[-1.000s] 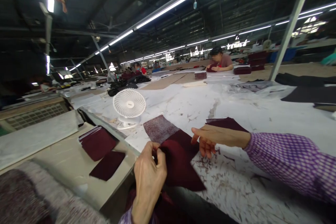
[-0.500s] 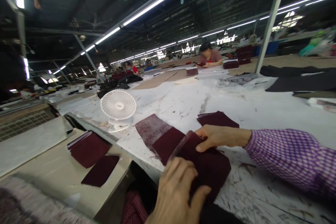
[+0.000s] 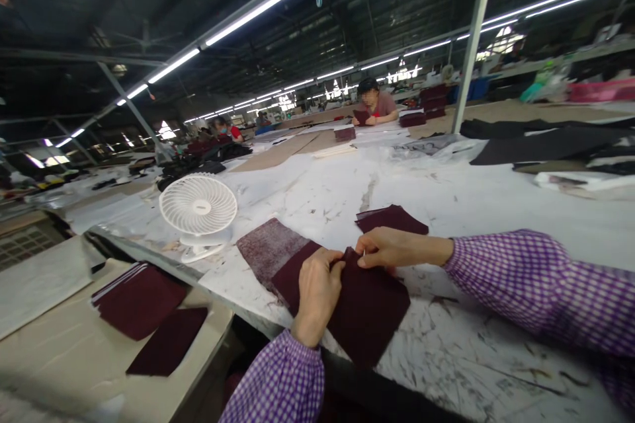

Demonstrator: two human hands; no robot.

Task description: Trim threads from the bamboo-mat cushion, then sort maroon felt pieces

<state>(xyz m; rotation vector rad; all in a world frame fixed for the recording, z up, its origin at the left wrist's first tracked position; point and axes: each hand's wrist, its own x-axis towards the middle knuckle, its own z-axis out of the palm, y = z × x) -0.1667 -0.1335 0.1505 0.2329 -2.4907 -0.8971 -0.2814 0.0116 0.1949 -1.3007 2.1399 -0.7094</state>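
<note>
Two hands meet at the upper edge of a flat, dark maroon cloth piece [image 3: 370,314], the left hand [image 3: 317,284] and right hand [image 3: 394,248] each pinching it between thumb and fingertips, the two grips just beside each other. The piece spreads below the grip, its lower corner at the near edge of the white-covered counter [image 3: 307,195]. Even, light tension between the pinches would likely serve best; an uneven pull could skew the edge. Left of the grip lies a speckled grey-maroon cloth patch [image 3: 270,244]; just beyond the right hand sits a small, dark maroon cloth stack [image 3: 394,218]. A round white plastic fan [image 3: 198,205] stands farther left, near the counter's side edge. The broadest room for moving stretches ahead of the grip, past the stack.
</note>
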